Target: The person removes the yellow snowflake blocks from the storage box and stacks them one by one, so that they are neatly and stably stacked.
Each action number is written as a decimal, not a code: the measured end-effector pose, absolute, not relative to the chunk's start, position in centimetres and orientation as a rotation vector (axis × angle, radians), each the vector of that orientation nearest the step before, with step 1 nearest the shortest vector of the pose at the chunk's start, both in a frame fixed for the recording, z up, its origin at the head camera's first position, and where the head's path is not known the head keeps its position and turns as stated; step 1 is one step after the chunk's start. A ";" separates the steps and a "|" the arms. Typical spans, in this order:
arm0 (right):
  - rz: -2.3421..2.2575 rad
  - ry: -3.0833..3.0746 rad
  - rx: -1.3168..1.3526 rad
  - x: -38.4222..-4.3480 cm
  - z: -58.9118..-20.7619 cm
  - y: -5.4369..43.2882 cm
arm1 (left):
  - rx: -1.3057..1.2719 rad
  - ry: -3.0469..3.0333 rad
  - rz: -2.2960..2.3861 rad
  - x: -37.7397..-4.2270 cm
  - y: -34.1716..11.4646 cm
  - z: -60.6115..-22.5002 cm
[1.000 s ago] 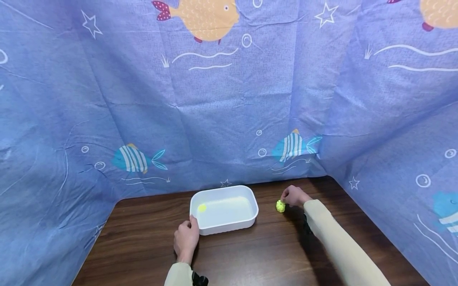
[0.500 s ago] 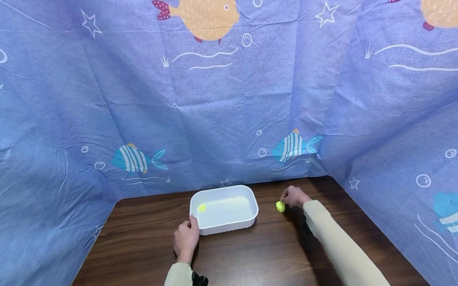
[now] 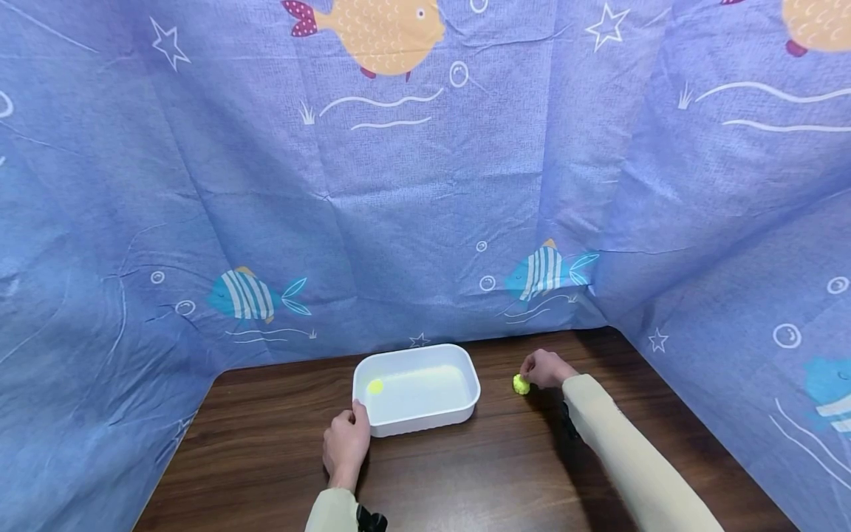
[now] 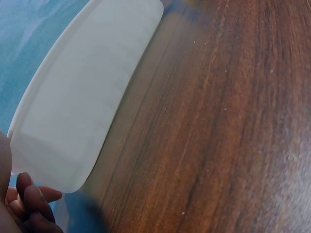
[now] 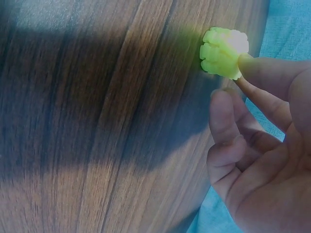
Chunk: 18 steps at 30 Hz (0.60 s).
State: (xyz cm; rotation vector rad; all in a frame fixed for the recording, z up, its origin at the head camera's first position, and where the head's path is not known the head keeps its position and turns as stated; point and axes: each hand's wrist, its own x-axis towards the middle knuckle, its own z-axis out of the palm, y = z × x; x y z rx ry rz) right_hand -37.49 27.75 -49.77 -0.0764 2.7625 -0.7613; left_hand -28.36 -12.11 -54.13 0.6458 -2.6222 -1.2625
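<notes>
A white rectangular plastic tray (image 3: 425, 426) sits on the table, with a small yellow piece (image 3: 375, 386) inside at its left end. My left hand (image 3: 347, 443) grips the tray's near left corner, its thumb at the rim. In the left wrist view the curled fingers (image 4: 36, 201) show by the end of the tray wall (image 4: 82, 92). To the tray's right, my right hand (image 3: 547, 369) pinches a small, bumpy yellow-green piece (image 3: 521, 384) between thumb and forefinger. The right wrist view shows the lumpy piece (image 5: 221, 52) at the fingertips, the other fingers bent below.
The dark wood-grain table (image 3: 465, 480) lies under both hands. A blue curtain (image 3: 412, 207) printed with fish and stars hangs behind the table and along its sides. Cream sleeves (image 3: 631, 451) cover both forearms.
My right hand has sunk slightly at the yellow-green piece, which stays in the same place. The left hand and the tray have not visibly moved.
</notes>
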 end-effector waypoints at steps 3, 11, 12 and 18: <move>-0.761 2.763 -0.083 -37.5 -49.9 27.8 | 0.645 -2.621 -1.260 -28.3 -12.1 -54.1; -0.783 2.745 -0.085 -37.6 -50.0 27.9 | 0.645 -2.625 -1.270 -28.2 -12.1 -54.1; -0.785 2.744 -0.085 -37.6 -49.9 27.9 | 0.647 -2.625 -1.272 -28.2 -12.1 -54.1; -0.787 2.753 -0.076 -37.6 -49.8 27.8 | 0.647 -2.623 -1.278 -28.3 -12.1 -54.0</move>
